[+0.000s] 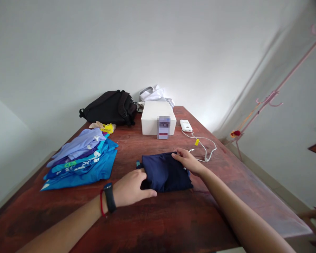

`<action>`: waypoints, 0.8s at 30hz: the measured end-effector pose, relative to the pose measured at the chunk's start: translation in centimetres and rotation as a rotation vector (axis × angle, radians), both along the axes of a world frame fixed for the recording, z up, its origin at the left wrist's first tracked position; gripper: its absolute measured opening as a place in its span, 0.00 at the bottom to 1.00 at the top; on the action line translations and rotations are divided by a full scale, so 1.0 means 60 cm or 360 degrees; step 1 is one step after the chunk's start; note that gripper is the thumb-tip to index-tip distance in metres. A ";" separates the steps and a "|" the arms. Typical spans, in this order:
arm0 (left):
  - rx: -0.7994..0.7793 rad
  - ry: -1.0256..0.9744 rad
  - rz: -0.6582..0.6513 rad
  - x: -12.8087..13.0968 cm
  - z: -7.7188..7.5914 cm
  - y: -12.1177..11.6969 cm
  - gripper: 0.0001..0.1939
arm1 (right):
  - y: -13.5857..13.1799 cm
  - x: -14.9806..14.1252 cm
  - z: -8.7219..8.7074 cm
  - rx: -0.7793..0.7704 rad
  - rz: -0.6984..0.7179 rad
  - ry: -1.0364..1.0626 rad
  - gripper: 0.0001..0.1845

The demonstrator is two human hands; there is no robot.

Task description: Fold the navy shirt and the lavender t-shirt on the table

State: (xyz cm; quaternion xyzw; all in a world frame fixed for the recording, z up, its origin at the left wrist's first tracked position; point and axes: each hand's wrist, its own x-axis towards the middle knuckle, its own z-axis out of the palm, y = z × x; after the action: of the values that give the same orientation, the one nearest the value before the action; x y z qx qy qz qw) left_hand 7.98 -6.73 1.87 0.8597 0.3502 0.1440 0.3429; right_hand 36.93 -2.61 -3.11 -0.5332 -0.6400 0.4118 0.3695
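Note:
A folded navy garment [165, 173] lies on the red-brown wooden table [173, 218] in front of me. My left hand [131, 189], with a black band and a red cord on its wrist, grips the garment's near left edge, its fingers curled over the cloth. My right hand [187, 160] rests on the garment's far right corner, fingers bent down onto the fabric.
A stack of folded blue and lilac shirts [81, 161] sits at the left. At the back stand a black backpack [109, 107], a white box [158, 117], white cloth [154, 93], and a white power bank [186, 125] with its cable [205, 147].

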 end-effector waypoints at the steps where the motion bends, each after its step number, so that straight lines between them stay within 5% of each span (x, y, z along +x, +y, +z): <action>1: 0.0020 -0.0040 0.0129 0.002 -0.011 -0.016 0.22 | -0.001 0.001 0.003 -0.0031 0.0027 0.0014 0.21; 6: 0.0050 -0.0205 0.0438 -0.003 -0.075 -0.078 0.14 | -0.001 -0.001 0.003 0.0028 0.0117 -0.0183 0.20; 11: 0.0354 -0.0084 0.0780 -0.017 -0.110 -0.099 0.21 | 0.003 -0.017 -0.022 0.0151 0.0105 -0.0362 0.12; 14: 0.0489 0.0029 0.0892 -0.020 -0.113 -0.090 0.23 | 0.007 -0.026 -0.038 0.0217 0.0010 -0.0462 0.10; 19: 0.0425 0.0033 0.0967 -0.020 -0.107 -0.068 0.12 | 0.007 -0.034 -0.048 0.0277 -0.0137 -0.0606 0.09; 24: 0.0274 0.0011 0.0917 -0.014 -0.087 -0.056 0.34 | 0.005 -0.034 -0.045 0.0286 -0.0151 -0.0560 0.08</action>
State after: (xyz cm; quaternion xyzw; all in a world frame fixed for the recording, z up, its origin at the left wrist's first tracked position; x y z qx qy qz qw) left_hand 7.14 -10.08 -3.37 0.7513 0.5674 0.2617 0.2125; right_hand 34.91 -2.31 -5.79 -0.5914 -0.7030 0.2356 0.3171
